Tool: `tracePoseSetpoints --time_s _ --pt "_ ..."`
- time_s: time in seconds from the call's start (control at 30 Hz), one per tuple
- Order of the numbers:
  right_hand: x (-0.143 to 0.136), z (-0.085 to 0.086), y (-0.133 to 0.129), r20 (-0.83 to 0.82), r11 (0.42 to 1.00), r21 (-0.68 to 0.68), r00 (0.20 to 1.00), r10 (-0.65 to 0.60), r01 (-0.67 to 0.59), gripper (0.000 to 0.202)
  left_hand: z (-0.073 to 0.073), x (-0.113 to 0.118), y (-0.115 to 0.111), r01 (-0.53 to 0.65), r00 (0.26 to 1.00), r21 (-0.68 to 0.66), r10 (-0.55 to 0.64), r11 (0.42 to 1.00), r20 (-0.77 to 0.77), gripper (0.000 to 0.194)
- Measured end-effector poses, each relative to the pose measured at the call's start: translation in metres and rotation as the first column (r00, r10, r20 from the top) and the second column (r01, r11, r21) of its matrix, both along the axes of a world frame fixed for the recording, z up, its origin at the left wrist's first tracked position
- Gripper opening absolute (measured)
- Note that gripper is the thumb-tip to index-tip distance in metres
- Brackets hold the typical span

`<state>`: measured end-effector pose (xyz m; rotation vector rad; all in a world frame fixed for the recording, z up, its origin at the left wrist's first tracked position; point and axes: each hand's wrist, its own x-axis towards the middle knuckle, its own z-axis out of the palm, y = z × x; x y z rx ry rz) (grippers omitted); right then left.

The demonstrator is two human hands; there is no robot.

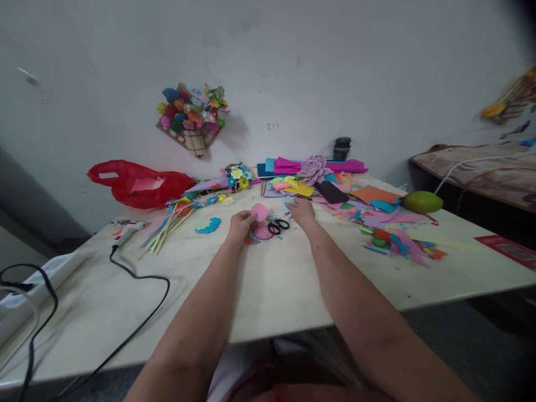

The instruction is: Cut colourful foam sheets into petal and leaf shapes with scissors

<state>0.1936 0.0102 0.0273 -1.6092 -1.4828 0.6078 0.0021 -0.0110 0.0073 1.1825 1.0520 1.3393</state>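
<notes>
A round pink paper disc [259, 212] is pinched at its edge by my left hand [242, 224]. My right hand [302, 210] reaches a little farther out over the table, its fingers closed on a small light blue paper piece [288, 205], partly covered by them. Between the hands lie scissors with black handles [278, 226]. Under and beside my left hand are more round paper pieces [260, 231], pink and orange, with small blue scraps around them. To the left lies a scalloped blue paper shape [208, 225].
Yellow-green sticks [170, 228], a red plastic bag [142, 184] and a white glue gun [127, 233] with a black cord occupy the left side. Behind are coloured sheets, a lilac paper flower [314, 169] and a black phone-like slab [331, 192]. Paper scraps [402, 245] and a green fruit [422, 201] lie right.
</notes>
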Motion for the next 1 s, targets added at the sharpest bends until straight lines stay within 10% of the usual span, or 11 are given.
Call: tracePoseSetpoints --time_s 0.3,1.0 --pt "-0.018 0.001 -0.007 -0.404 0.978 0.068 0.891 0.209 -0.199 0.004 -0.002 0.0 0.003 0.018 1.0 0.028 -0.018 0.999 0.006 0.033" --pt "-0.024 -0.001 -0.007 -0.455 0.984 0.057 0.873 0.175 -0.167 0.016 0.001 0.0 -0.002 0.115 0.992 -0.024 -0.116 0.993 -0.042 0.033"
